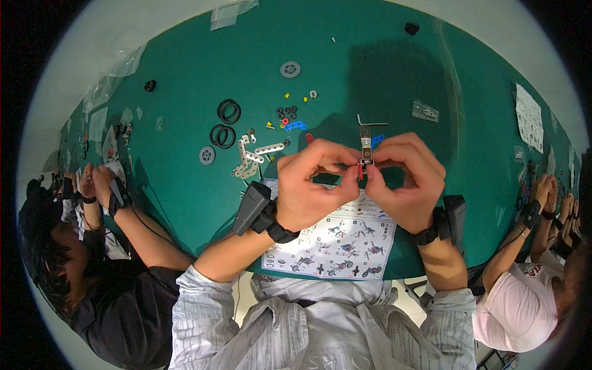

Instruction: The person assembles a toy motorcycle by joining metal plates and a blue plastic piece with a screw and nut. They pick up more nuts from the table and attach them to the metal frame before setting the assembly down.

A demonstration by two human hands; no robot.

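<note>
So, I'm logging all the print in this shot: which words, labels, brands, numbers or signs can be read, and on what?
None can be quoted with certainty.
Instruction sheet before the wearer: print too small.
White sheet far right: print too small.
Wearer's grey shirt: faint letters at the picture's bottom edge, too unclear.
Neighbour's pale pink shirt: reddish print, too blurred.

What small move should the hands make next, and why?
Probably hold the metal piece in the left hand alone and reach for the hex key with the right hand: both hands pinch the piece, and the key lies just beyond it.
</note>
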